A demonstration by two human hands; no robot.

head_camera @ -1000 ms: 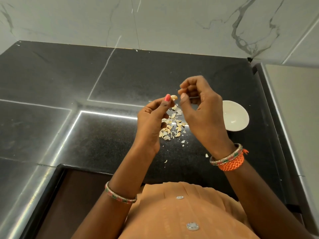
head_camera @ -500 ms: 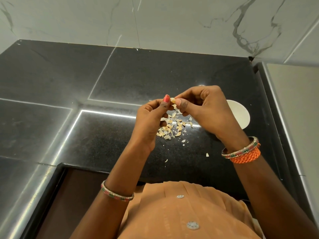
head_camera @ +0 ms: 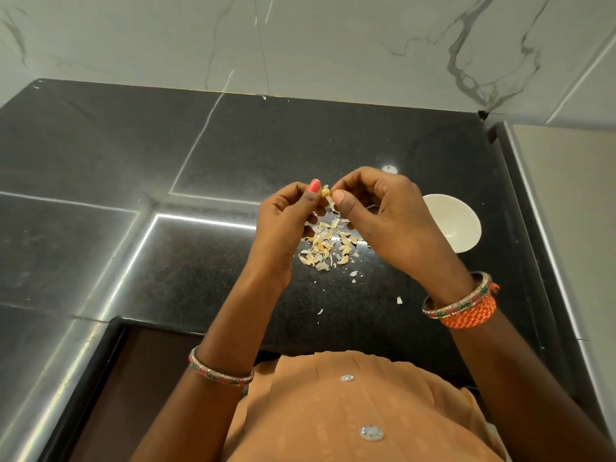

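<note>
A small yellowish garlic clove (head_camera: 326, 191) is pinched between the left grip (head_camera: 283, 228) and right grip (head_camera: 383, 211), with loose skin (head_camera: 331, 206) dangling beneath.

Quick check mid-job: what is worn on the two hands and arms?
Forearms are bare, no sleeves. The left hand has a coral-red painted thumbnail and a thin jewelled bangle with pink and green bits up the forearm. The right hand wears a matching bangle at the wrist, beside an orange braided thread band.
</note>
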